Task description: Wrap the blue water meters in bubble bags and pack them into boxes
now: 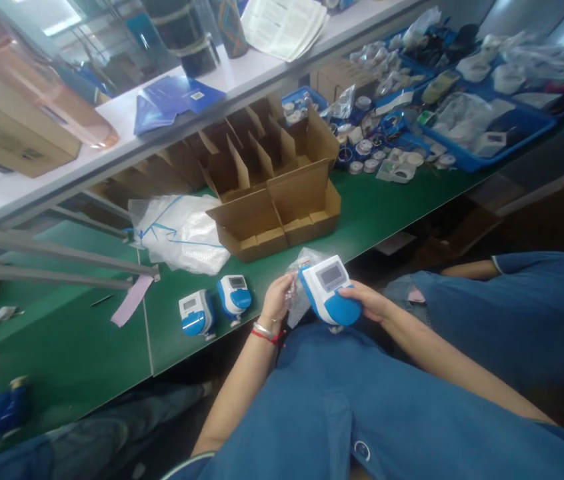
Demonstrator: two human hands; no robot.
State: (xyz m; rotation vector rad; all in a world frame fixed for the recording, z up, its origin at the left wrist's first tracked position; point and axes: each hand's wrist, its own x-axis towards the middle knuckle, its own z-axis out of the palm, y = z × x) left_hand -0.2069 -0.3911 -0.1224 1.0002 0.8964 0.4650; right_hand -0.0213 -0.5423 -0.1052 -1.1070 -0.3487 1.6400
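Observation:
My right hand (373, 301) grips a white-and-blue water meter (331, 288) by its right side, thumb on the blue cover below the grey display. Beside it, my left hand (277, 300) has its fingers closed on a clear plastic bag (300, 308), which hangs partly behind the meter. What the bag contains, if anything, I cannot make out. Two similar meters stand on the green bench to the left: one meter (235, 295) close to my left hand, another meter (197, 313) farther left.
Divided cardboard boxes (279, 213) stand open behind my hands. Left of them lies a heap of clear bags (179, 230). Loose meter parts (362, 150) and a blue tray (492, 133) occupy the right. A shelf (112, 157) crosses above; a co-worker's sleeve (537, 307) is close at right.

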